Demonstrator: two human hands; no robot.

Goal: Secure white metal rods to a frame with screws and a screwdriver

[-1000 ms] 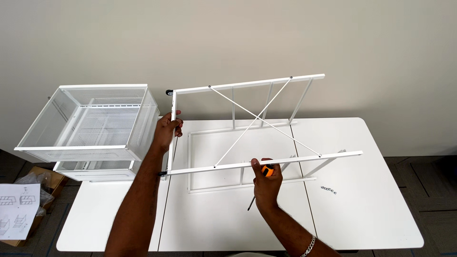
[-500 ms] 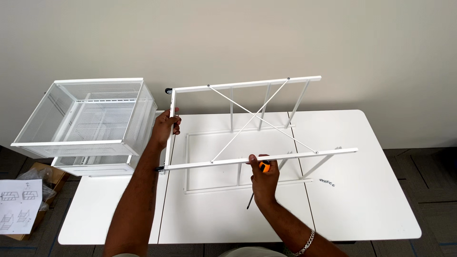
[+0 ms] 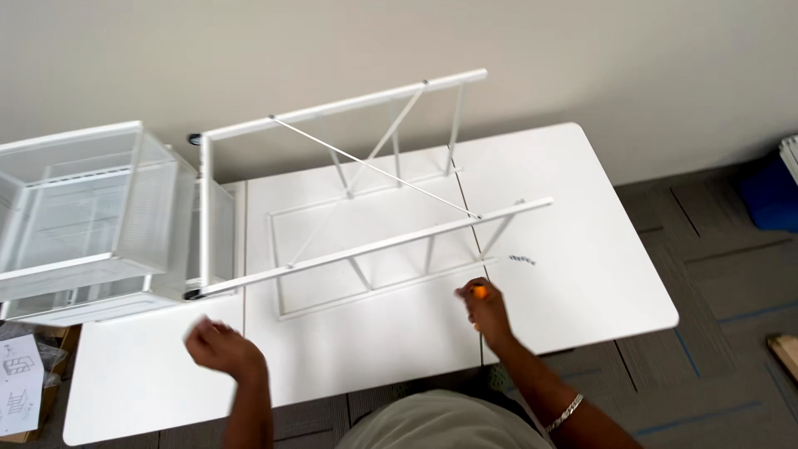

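Note:
A white metal frame (image 3: 357, 187) with crossed brace rods lies on its side on the white table (image 3: 573, 249). My left hand (image 3: 218, 347) hovers blurred above the table's near left part, off the frame, fingers curled with nothing in it. My right hand (image 3: 485, 308) is near the table's front edge, closed around an orange-handled screwdriver (image 3: 480, 292), just below the frame's lower rail. A silver bracelet sits on my right wrist.
White mesh drawers (image 3: 79, 216) stand stacked at the table's left end, beside the frame. Small dark screws (image 3: 521, 260) lie on the table right of the frame. An instruction sheet (image 3: 18, 384) rests on a cardboard box at the lower left. A blue object (image 3: 769, 195) sits on the carpet at right.
My left hand let go of the frame's left post and dropped toward me. My right hand came off the lower rail and moved right and down. The view tilted and shifted.

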